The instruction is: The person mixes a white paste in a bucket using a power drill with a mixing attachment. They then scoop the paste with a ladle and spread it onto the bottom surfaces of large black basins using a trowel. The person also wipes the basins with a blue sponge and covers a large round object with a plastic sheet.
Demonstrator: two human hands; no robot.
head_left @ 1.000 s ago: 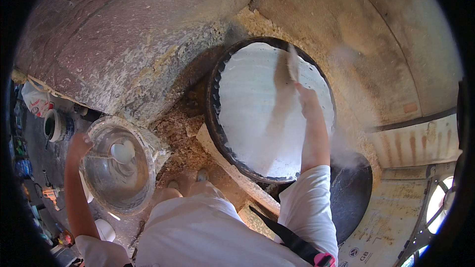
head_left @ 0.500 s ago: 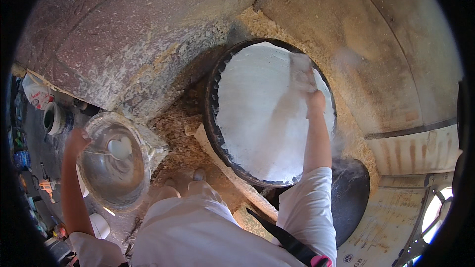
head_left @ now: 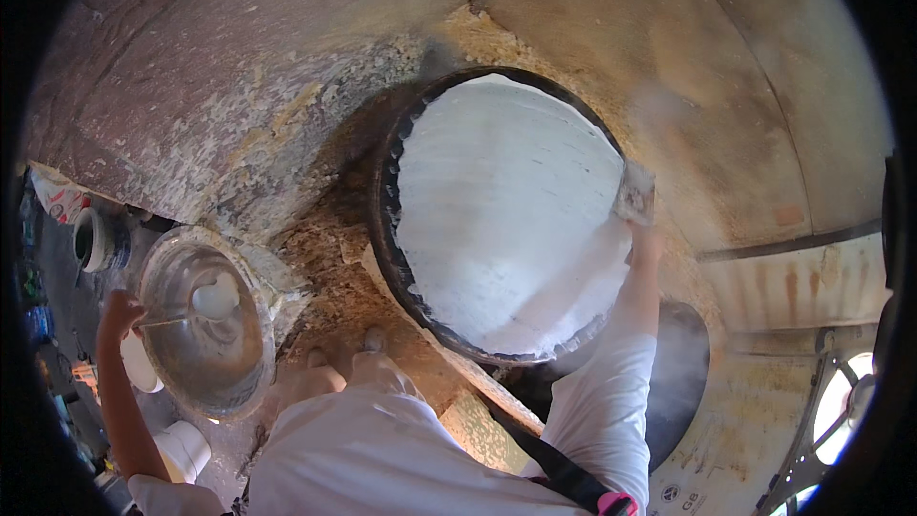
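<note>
My left hand [head_left: 122,313] is closed on the thin handle of a ladle [head_left: 216,298]. The ladle's white-coated bowl hangs inside a wide, worn basin [head_left: 222,377], with white residue around it. A thin white layer of batter [head_left: 506,210] covers most of a large round black griddle [head_left: 384,220], leaving its dark rim showing. At the griddle's right edge my right hand [head_left: 647,245] grips a flat rectangular scraper [head_left: 636,193], which is smeared pale and slightly blurred. The fingers of my right hand are partly hidden.
Beside the griddle on the lower right lies a dark round lid [head_left: 683,373], with steam nearby. A white bucket [head_left: 183,449] stands below the basin, and an open container [head_left: 94,239] stands above it. Stained walls close in behind the griddle.
My right hand has moved the scraper right and downward, off the batter's upper right to the griddle's right edge. My left hand still holds the ladle over the basin; the view has shifted slightly.
</note>
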